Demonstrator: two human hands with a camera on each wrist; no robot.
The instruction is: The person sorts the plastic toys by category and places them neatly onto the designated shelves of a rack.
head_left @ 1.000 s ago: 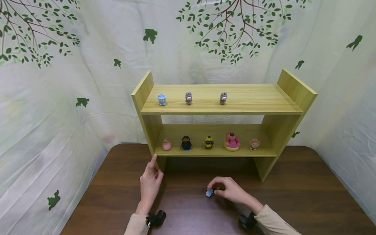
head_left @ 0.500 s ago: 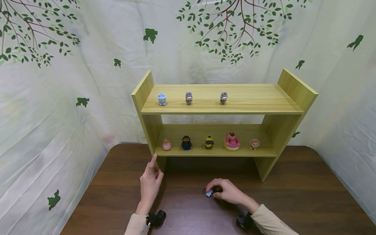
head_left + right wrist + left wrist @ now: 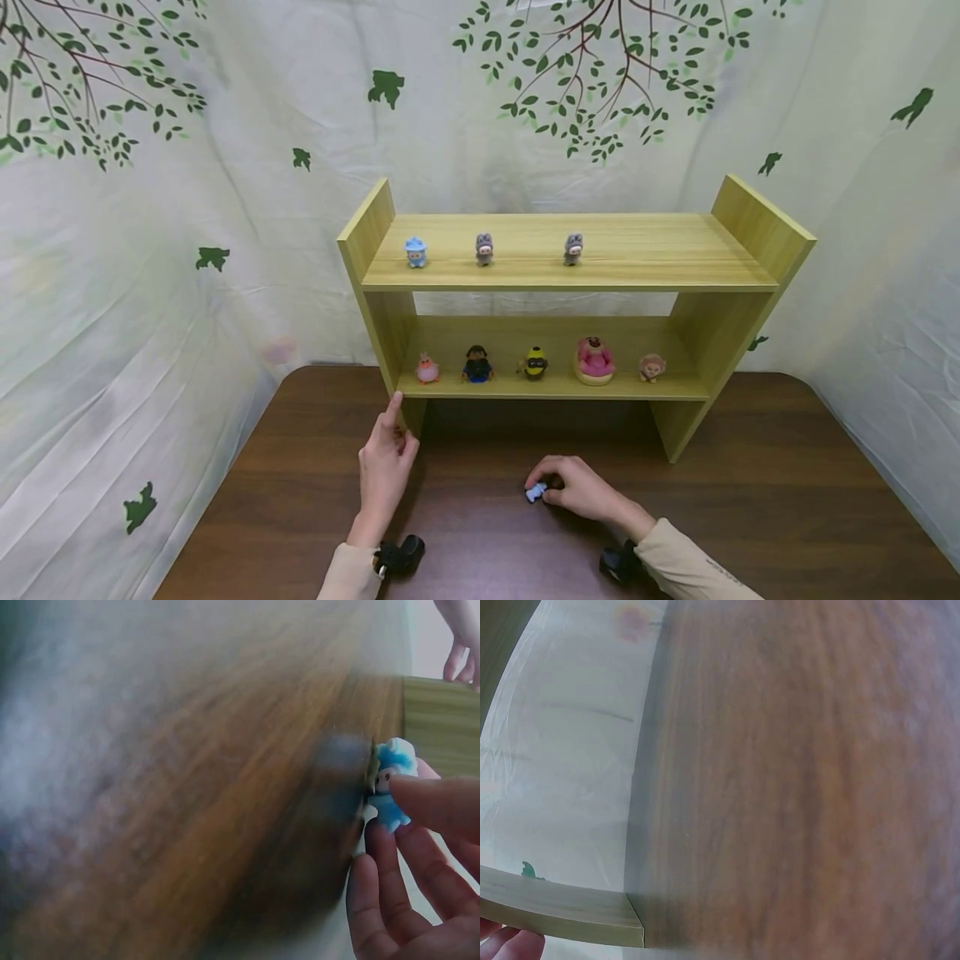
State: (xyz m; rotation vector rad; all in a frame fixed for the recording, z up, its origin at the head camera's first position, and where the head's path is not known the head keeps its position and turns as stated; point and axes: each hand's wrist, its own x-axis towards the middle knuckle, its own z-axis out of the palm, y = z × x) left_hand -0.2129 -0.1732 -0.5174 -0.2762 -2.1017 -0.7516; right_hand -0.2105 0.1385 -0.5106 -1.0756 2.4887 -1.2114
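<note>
In the head view my right hand [image 3: 581, 490] is low over the table, pinching a small blue-and-white figurine [image 3: 536, 492] between thumb and fingers. Seen from the right wrist, the thumb lies across the figurine [image 3: 395, 784], whose pale face and blue body show, close beside the tabletop; the other fingers are loosely bent below it. My left hand [image 3: 384, 467] touches the front of the wooden shelf's [image 3: 525, 288] left side panel, its index finger straight. Only fingertips [image 3: 521, 945] show in the left wrist view, at the panel's edge.
Along the upper board stand a blue-hatted figurine [image 3: 416, 252] and two grey ones. The lower board bears several figures, among them a pink bear [image 3: 594, 362] and a yellow-and-black one [image 3: 535, 364]. The shelf stands on a dark brown table [image 3: 480, 550] before a leaf-printed curtain [image 3: 247, 192].
My right hand has closed its thumb and fingers on the blue-and-white figurine, which has turned and tilted slightly. The left hand stays at the shelf.
</note>
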